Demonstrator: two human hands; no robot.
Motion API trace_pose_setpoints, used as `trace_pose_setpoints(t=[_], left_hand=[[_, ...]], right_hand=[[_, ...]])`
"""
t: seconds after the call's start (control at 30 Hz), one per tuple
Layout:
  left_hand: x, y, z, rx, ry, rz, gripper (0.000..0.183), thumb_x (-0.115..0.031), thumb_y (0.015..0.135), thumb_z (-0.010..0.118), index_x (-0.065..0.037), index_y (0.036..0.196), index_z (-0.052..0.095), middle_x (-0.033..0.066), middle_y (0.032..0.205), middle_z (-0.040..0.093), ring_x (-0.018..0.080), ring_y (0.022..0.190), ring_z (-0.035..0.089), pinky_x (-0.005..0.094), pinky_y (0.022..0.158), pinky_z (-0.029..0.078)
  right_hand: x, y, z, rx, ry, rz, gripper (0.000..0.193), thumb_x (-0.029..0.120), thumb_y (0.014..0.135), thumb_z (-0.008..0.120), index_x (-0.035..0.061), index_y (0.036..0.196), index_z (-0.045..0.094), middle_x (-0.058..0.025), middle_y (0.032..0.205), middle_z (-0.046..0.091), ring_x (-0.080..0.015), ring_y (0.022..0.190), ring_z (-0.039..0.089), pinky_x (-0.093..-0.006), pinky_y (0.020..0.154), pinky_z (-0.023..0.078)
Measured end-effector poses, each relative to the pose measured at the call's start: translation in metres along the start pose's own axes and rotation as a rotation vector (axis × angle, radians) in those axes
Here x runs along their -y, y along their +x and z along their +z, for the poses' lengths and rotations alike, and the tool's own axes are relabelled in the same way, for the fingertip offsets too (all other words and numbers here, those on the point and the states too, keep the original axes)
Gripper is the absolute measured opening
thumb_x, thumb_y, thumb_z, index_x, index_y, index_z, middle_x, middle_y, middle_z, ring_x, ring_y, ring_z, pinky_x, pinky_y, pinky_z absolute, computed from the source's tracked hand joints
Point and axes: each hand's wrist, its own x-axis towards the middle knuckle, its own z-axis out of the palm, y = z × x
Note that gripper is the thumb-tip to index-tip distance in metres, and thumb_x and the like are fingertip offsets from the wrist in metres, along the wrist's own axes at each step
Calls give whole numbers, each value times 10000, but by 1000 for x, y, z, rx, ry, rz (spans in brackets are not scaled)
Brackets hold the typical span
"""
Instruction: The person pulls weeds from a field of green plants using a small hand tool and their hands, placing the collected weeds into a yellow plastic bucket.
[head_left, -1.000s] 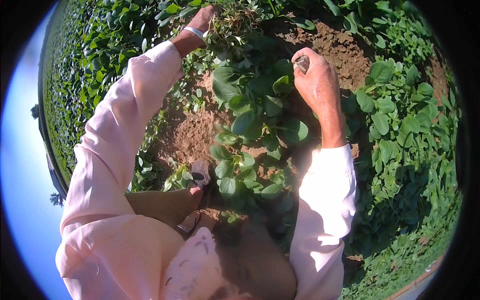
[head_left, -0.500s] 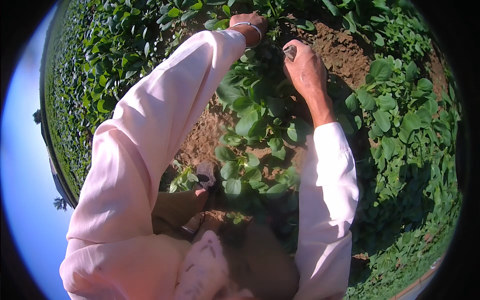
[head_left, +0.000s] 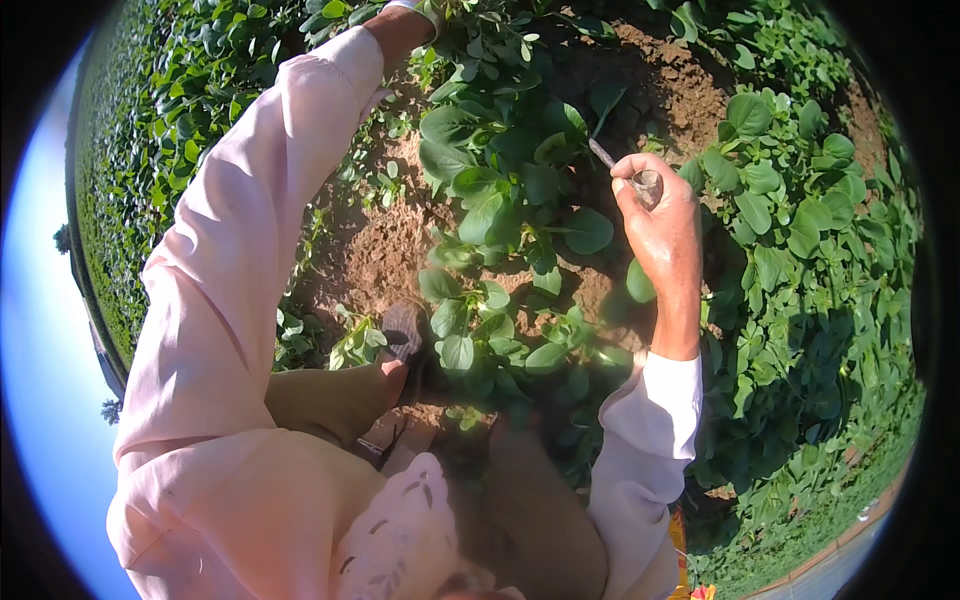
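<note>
My right hand is closed round a small hand tool with a rounded, soil-coloured handle end and a thin dark shaft that points up and left. It hovers over soil, to the right of broad-leaved green plants. My left arm reaches to the top edge, where a bangle circles the wrist. The fingers of that hand are out of the picture or behind leaves. Small-leaved greenery lies right beside the wrist.
Brown crumbly soil shows between the plant rows. Dense leafy growth fills the right side, and more stands at the left. My dark shoe rests beside low plants in the middle. Something yellow and red lies by my right sleeve.
My left hand has moved left and up, toward the picture's edge. My right hand, still holding the hand tool, has come lower and to the right, and more of the tool's shaft shows.
</note>
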Motion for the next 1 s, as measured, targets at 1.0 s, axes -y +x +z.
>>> trace_pose_setpoints(t=[1.0], left_hand=[[-119,-79,54,167,672,307,177,-180,820,579,-52,866,693,179,816,688,392,808,678,464,673,548]], right_hand=[[6,-44,-16,-110,-379,5,115,50,818,620,60,932,626,-186,748,651,-411,743,641,-461,650,500]])
